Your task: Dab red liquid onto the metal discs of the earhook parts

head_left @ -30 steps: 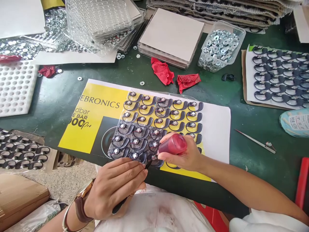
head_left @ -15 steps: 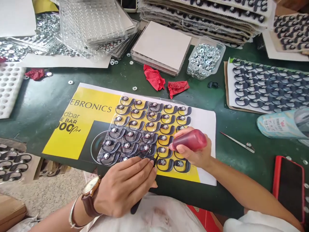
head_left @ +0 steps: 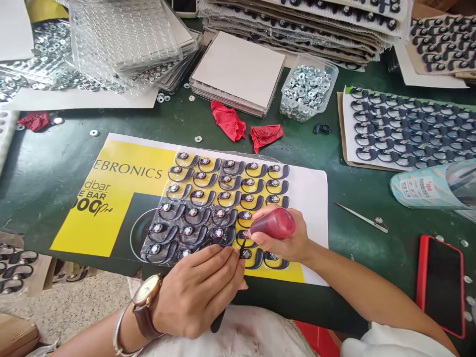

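Note:
My right hand (head_left: pixel 292 243) grips a red squeeze bottle (head_left: pixel 275 224), tilted with its nozzle pointing down-left at a black hook-shaped earphone part. My left hand (head_left: pixel 203 287) is closed round black tweezers (head_left: pixel 218 321); their dark tip pokes out beyond the fingers, close to the nozzle. Rows of these earphone parts (head_left: pixel 199 196), each with a small round silver piece, lie on a clear plastic sheet over a yellow printed board (head_left: pixel 85 223). My left hand covers some of the nearest row. Whether liquid leaves the nozzle is too small to make out.
Behind the board are a tub of metal washers (head_left: pixel 308 89), a stack of cards (head_left: pixel 238 69) and red scraps (head_left: pixel 228 121). On the right lie metal tweezers (head_left: pixel 360 216), a red-cased phone (head_left: pixel 442 285), a blue patterned cup (head_left: pixel 420 188) and another filled sheet (head_left: pixel 409 129).
The bottle and my right hand have moved slightly left and down, bringing the nozzle nearer the tweezers' tip. The whole view has shifted a little. Both hands keep their hold.

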Motion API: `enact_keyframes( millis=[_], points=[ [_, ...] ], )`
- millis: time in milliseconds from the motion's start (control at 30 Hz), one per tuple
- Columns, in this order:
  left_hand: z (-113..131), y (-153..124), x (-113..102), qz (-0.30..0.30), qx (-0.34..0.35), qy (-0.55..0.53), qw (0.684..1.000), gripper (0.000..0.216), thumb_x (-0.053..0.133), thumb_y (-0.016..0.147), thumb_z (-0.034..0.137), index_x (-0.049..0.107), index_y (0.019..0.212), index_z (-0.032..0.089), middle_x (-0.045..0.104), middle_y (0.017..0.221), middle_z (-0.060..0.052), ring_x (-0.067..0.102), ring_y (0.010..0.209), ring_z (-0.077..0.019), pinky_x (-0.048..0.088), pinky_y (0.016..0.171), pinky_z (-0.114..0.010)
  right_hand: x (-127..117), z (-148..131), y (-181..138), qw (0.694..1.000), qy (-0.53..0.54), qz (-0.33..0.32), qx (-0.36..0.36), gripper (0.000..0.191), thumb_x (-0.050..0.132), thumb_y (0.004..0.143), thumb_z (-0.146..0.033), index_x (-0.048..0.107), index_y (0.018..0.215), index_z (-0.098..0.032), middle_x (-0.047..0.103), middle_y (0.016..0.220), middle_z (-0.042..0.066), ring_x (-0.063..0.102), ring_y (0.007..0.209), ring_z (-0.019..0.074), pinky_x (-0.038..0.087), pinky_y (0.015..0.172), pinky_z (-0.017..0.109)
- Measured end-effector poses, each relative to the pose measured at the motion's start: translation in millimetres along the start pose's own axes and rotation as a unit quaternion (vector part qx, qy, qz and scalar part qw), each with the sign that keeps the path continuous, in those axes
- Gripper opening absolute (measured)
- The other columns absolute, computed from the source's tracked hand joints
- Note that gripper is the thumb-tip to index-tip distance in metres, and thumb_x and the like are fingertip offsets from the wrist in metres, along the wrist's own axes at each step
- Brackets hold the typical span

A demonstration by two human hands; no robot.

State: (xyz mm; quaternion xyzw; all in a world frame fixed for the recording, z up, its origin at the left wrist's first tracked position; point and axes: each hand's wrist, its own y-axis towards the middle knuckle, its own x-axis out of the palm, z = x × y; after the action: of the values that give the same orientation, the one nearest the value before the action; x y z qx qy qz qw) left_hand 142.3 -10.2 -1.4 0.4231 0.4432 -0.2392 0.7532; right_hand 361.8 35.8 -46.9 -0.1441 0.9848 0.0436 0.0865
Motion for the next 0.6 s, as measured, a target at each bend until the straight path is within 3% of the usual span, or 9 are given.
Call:
enact_keyframes(
  millis=[433, 600],
  points=[
    [-0.8, 2.0, -0.7, -0.006, 0.0, -0.011, 1.0, 0.017, 0.064, 0.088, 0.015, 0.069, 0.101, 0.005, 0.074, 0.099, -0.01, 0.071, 0.095, -0.023, 0.06, 0.083, -0.035, 0.4, -1.5, 3.1, 0.999, 0.023, -0.001, 0.028, 0.02, 0.075, 0.075, -0.032, 0.065, 0.087, -0.02, 0.072, 0.072, 0.004, 0.07, 0.063, 0.0187, 0.06, 0.061, 0.03],
    [-0.6, 2.1, -2.0, -0.008, -0.004, -0.01, 1.0, 0.018, 0.064, 0.089, 0.016, 0.069, 0.102, 0.006, 0.074, 0.099, -0.01, 0.071, 0.095, -0.0213, 0.06, 0.086, -0.033, -1.9, -3.5, 4.3, 0.998, 0.043, 0.033, 0.018, 0.023, 0.075, 0.076, -0.037, 0.065, 0.087, -0.02, 0.071, 0.068, 0.004, 0.069, 0.061, 0.0194, 0.06, 0.06, 0.032]
  ],
)
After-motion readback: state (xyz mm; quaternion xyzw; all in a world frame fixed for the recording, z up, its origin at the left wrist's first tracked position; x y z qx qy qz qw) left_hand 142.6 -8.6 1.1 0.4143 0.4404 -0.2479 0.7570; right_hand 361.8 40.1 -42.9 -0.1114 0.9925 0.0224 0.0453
